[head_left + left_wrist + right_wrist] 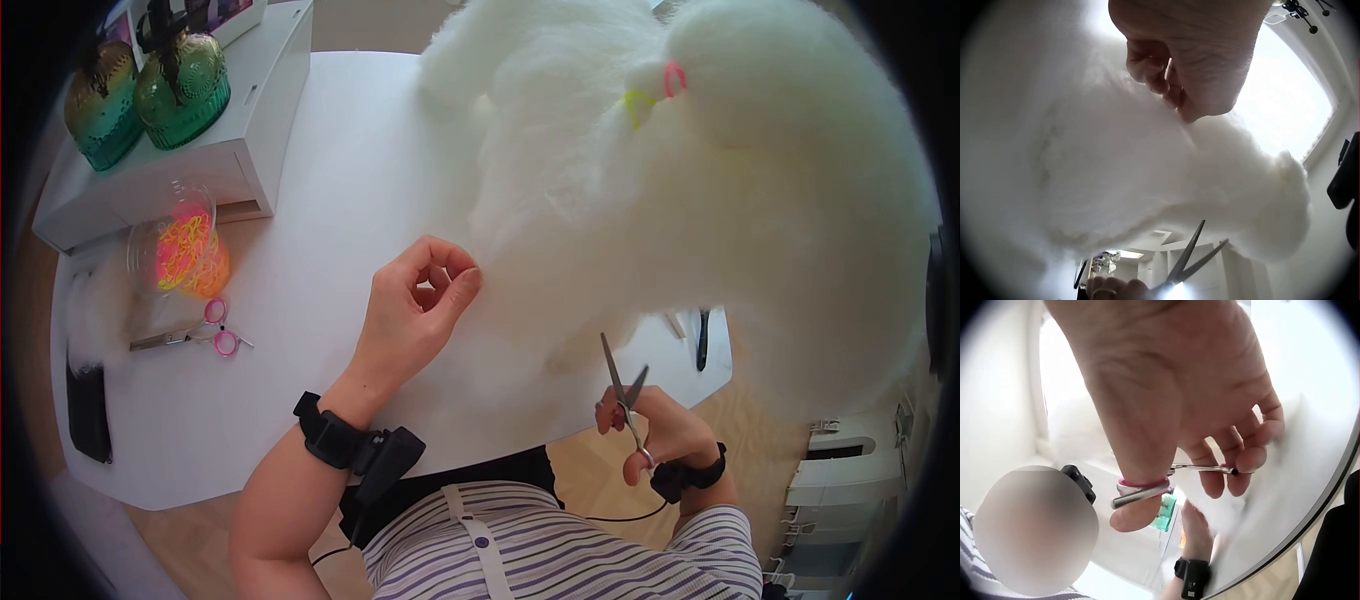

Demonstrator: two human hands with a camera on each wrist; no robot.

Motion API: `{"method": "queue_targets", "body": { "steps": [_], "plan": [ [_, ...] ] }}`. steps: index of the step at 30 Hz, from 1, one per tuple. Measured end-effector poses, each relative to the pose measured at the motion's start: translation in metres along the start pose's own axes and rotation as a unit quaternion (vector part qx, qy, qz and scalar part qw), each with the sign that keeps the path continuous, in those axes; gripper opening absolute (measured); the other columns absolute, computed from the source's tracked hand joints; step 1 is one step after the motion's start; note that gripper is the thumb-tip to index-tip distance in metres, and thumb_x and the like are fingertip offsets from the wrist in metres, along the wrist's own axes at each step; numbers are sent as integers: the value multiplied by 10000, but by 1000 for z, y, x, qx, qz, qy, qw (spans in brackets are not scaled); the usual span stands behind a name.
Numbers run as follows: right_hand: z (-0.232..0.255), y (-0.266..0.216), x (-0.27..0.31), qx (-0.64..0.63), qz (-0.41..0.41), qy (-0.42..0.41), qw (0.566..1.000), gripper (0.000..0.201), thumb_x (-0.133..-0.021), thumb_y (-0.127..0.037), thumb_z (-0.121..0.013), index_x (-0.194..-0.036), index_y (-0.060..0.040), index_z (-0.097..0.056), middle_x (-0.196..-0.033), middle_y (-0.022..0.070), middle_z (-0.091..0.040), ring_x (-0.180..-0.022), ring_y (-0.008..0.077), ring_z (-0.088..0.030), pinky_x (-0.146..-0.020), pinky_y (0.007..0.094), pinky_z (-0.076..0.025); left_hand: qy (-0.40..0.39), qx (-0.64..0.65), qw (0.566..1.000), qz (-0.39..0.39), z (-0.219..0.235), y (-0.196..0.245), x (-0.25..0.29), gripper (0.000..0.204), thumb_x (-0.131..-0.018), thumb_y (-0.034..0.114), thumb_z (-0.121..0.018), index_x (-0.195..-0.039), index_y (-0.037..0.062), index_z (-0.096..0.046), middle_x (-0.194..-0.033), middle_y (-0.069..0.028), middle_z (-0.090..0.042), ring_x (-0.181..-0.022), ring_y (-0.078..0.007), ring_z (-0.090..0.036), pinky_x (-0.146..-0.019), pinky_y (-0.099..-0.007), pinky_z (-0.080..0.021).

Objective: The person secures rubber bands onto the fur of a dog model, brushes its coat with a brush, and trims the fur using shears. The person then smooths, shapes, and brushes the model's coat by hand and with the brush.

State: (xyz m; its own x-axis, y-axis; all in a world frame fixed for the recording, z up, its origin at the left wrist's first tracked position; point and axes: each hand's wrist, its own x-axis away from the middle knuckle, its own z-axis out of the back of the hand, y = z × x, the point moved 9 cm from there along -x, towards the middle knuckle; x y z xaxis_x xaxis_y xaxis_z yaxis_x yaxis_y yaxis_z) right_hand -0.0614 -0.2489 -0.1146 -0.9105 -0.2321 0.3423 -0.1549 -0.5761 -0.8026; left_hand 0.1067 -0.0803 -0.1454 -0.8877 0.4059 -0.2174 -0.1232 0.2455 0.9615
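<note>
A large fluffy white coat of fur (590,200) fills the upper right of the head view, with a pink band (676,78) and a yellow band (636,107) in it. At its left edge the left hand (412,308) pinches fur between thumb and curled fingers; the left wrist view shows this hand (1194,53) against the fur (1116,162). Below the fur, the right hand (672,430) holds scissors (625,400), blades apart and pointing up, not touching the fur. Thumb and fingers of the right hand (1179,394) are in the scissors' (1204,467) handles.
On the white table (330,200), left side, are a clear tub of pink and yellow bands (185,250), pink-handled scissors (222,330), loose white fur (98,310) and a black case (88,412). Green bottles (182,92) stand on a white drawer unit (200,190). A black-handled tool (703,340) lies right.
</note>
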Motion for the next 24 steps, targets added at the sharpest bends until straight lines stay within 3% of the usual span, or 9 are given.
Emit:
{"method": "queue_targets", "body": {
  "steps": [2, 6, 7, 8, 10, 13, 17, 19, 24],
  "plan": [
    [1, -8, -2, 2, 10, 19, 1000, 480, -551, -435, -841, -712, -57, -592, -605, -32, -565, -591, 140, -505, -567, 266, -412, 8, 20, 1000, 3, 2, -2, -1, 113, -860, 101, -627, -846, 2, -574, -722, 8, -556, -598, -34, -453, -519, -182, -443],
    [-29, 3, -5, 84, -70, -151, 983, 532, -521, -499, -829, -724, -61, -607, -658, -21, -577, -610, 128, -521, -551, 248, -405, 55, 54, 997, 26, 15, -4, -1, 144, -883, 152, -617, -852, 19, -569, -720, 22, -548, -577, -23, -438, -482, -176, -395],
    [-39, 13, -5, 114, -116, -199, 966, 580, -491, -550, -819, -733, -63, -620, -663, -22, -580, -606, 126, -531, -546, 248, -397, 80, 73, 994, 33, 20, -7, -1, 147, -902, 180, -593, -861, 44, -559, -718, 36, -523, -550, -6, -398, -460, -166, -316],
    [-45, 13, -9, 115, -116, -200, 966, 580, -491, -550, -819, -733, -63, -620, -663, -22, -580, -606, 126, -531, -546, 248, -397, 106, 92, 989, 40, 26, -10, -1, 152, -922, 209, -570, -869, 68, -550, -716, 50, -498, -524, 10, -357, -438, -156, -237],
    [-57, -10, -23, -19, -11, -180, 983, 602, -494, -582, -800, -759, -70, -628, -673, -32, -578, -592, 128, -507, -527, 245, -378, 113, 119, 986, 35, 30, -9, -2, 167, -935, 240, -548, -871, 86, -546, -716, 46, -500, -515, 5, -359, -431, -151, -237],
    [-73, -34, -40, -38, 80, -196, 977, 554, -547, -551, -792, -757, -70, -617, -665, -42, -568, -560, 122, -477, -511, 246, -361, 150, 154, 976, 42, 36, -11, -2, 191, -946, 269, -523, -870, 95, -545, -716, 45, -501, -515, -2, -361, -431, -150, -238],
    [-85, -23, -51, -30, 2, -257, 966, 554, -580, -562, -770, -766, -68, -600, -660, -42, -556, -574, 100, -471, -512, 244, -357, 161, 173, 971, 19, 44, -10, -2, 215, -954, 291, -503, -858, 101, -540, -713, 40, -505, -517, -10, -373, -428, -152, -240],
    [-90, -4, -49, -36, -112, -288, 950, 609, -583, -629, -731, -775, -69, -588, -670, -40, -557, -599, 86, -484, -519, 242, -358, 168, 179, 969, 14, 48, -11, -3, 218, -955, 292, -500, -854, 103, -539, -710, 38, -506, -519, -12, -376, -427, -154, -241],
    [-89, -29, -59, -118, 0, -209, 971, 469, -670, -477, -773, -774, -61, -583, -537, -19, -457, -497, 66, -403, -461, 233, -305, 176, 181, 967, 16, 46, -11, -1, 219, -956, 285, -498, -847, 99, -535, -695, 37, -500, -512, -14, -377, -416, -160, -235]
  ]
}}
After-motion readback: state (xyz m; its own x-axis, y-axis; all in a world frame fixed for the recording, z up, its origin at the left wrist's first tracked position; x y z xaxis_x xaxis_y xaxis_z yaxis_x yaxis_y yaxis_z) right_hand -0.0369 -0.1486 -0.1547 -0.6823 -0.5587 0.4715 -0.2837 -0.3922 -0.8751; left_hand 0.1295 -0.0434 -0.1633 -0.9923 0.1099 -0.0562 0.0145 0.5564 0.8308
